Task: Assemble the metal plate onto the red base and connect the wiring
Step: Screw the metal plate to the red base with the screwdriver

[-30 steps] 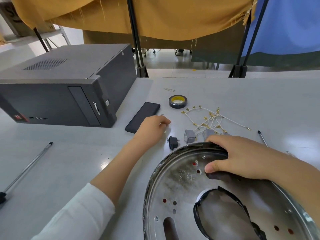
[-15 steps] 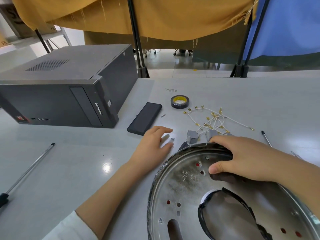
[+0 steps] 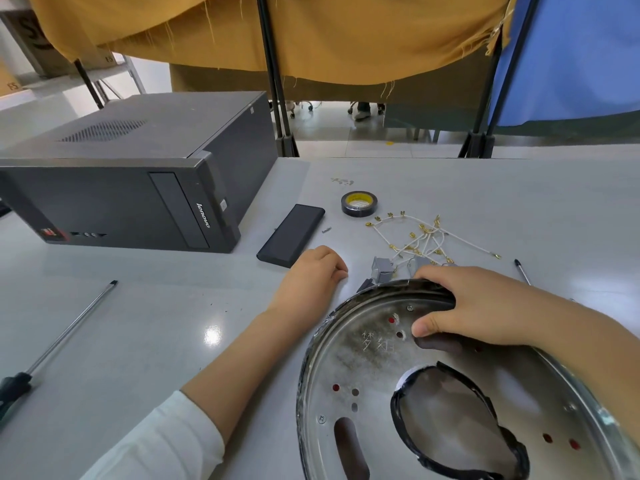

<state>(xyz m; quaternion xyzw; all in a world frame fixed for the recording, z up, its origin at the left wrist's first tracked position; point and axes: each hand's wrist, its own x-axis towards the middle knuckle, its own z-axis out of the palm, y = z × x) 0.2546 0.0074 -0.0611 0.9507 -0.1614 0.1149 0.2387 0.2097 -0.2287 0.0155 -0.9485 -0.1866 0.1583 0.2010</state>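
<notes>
- Your right hand (image 3: 474, 306) grips the far rim of the metal plate (image 3: 363, 368), thumb on its face, fingers curled over the edge.
- The plate lies near you on the table (image 3: 156, 341), red showing through its holes.
- Your left hand (image 3: 311, 275) rests curled on the table; it may be pinching something small, but I cannot tell.
- The white wires (image 3: 426, 240) lie just beyond the plate.
</notes>
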